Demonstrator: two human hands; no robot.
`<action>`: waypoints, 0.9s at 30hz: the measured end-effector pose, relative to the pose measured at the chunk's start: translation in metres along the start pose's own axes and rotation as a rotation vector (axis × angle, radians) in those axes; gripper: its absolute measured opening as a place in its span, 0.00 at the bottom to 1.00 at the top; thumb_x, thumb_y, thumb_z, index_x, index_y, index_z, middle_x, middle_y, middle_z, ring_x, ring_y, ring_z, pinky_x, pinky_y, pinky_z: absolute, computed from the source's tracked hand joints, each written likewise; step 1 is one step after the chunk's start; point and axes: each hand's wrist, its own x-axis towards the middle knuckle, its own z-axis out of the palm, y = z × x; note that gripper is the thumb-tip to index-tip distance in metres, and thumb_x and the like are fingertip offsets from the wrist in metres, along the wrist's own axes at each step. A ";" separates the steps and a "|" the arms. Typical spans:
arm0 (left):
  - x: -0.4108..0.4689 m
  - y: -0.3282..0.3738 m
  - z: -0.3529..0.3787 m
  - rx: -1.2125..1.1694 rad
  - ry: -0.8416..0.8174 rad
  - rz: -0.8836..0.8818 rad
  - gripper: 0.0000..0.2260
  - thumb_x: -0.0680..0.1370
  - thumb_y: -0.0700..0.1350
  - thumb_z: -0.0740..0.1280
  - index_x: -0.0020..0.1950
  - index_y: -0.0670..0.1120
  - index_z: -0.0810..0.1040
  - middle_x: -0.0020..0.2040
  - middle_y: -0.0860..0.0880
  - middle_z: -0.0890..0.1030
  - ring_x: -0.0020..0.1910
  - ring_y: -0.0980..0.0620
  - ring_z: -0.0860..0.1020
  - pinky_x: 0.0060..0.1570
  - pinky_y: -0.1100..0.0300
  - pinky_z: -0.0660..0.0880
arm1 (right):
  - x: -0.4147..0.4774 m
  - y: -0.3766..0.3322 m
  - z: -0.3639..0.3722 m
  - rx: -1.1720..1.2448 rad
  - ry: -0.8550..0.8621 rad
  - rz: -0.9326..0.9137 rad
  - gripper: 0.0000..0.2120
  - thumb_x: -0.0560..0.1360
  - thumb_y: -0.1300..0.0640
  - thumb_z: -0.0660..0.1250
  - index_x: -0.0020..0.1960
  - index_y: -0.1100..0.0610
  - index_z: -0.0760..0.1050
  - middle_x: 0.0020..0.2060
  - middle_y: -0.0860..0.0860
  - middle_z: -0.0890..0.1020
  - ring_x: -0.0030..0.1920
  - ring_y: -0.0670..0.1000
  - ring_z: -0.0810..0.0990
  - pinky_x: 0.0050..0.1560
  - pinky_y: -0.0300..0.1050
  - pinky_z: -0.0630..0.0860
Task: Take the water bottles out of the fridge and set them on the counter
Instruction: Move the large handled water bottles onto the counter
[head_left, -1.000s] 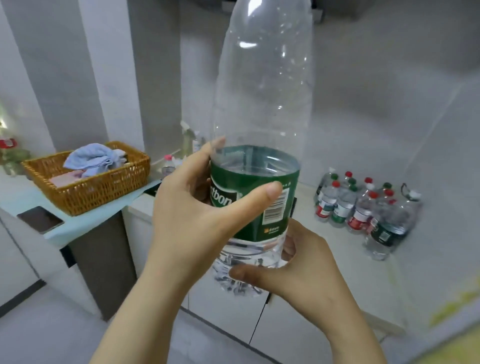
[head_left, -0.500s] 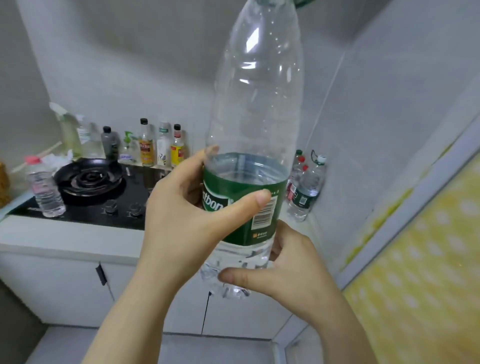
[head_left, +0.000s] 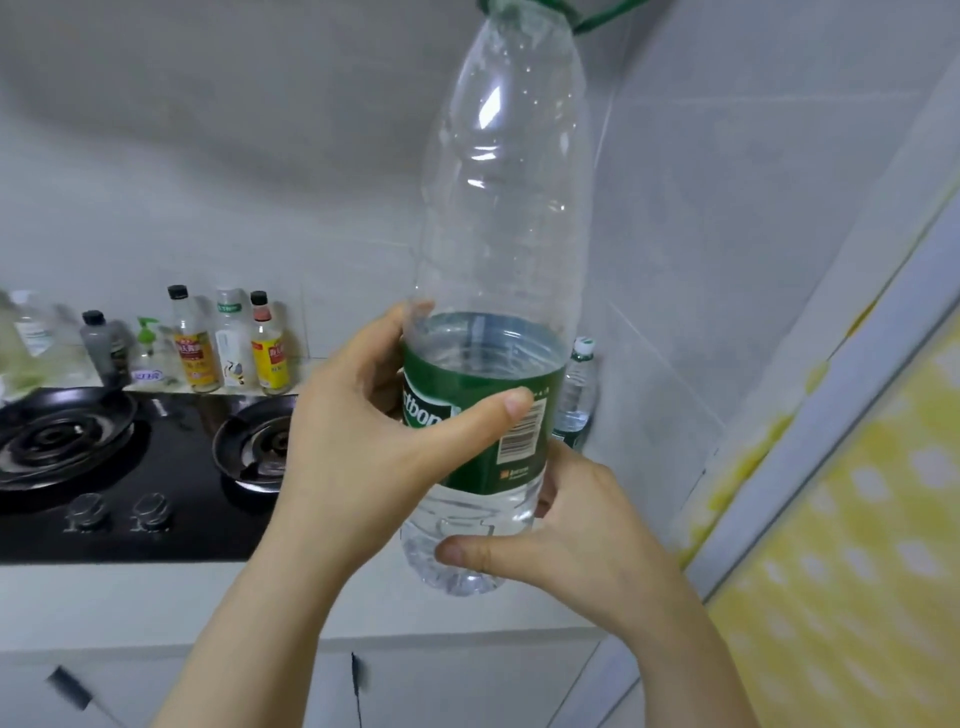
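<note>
A large clear water bottle (head_left: 498, 249) with a green label and green cap ring fills the middle of the view, upright and about a third full. My left hand (head_left: 363, 447) grips it around the label, thumb across the front. My right hand (head_left: 576, 535) holds its lower part from the right, thumb under the label. The bottle hangs in the air above the white counter (head_left: 130, 603). A small water bottle (head_left: 576, 389) with a white and green cap stands on the counter behind it, in the wall corner.
A black gas hob (head_left: 130, 467) with two burners lies on the counter at left. Several sauce and oil bottles (head_left: 228, 343) line the wall behind it. White cabinet doors (head_left: 234, 686) run below. A yellow dotted surface (head_left: 857, 545) with a pale frame stands at right.
The view has swung right and closer to the counter; the basket and the cluster of small bottles have left the view. Both hands keep the same hold on the large bottle.
</note>
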 end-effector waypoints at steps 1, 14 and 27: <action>0.006 -0.006 0.005 -0.005 0.002 -0.005 0.24 0.59 0.56 0.76 0.53 0.61 0.77 0.48 0.63 0.84 0.48 0.64 0.82 0.42 0.72 0.77 | 0.007 0.005 -0.004 0.002 -0.003 -0.004 0.34 0.54 0.40 0.81 0.57 0.38 0.73 0.48 0.30 0.82 0.48 0.35 0.82 0.53 0.43 0.80; 0.100 -0.088 0.029 -0.004 -0.148 -0.076 0.22 0.58 0.51 0.80 0.47 0.67 0.78 0.45 0.64 0.84 0.45 0.66 0.82 0.40 0.73 0.76 | 0.101 0.051 -0.012 0.000 0.056 0.046 0.33 0.58 0.44 0.83 0.60 0.39 0.75 0.50 0.30 0.82 0.52 0.33 0.81 0.54 0.35 0.78; 0.183 -0.163 0.009 -0.064 -0.309 -0.158 0.32 0.57 0.57 0.78 0.60 0.55 0.78 0.52 0.56 0.84 0.51 0.58 0.82 0.50 0.56 0.80 | 0.183 0.059 0.012 0.040 0.135 0.097 0.31 0.62 0.51 0.83 0.63 0.43 0.76 0.53 0.35 0.83 0.54 0.34 0.81 0.51 0.27 0.75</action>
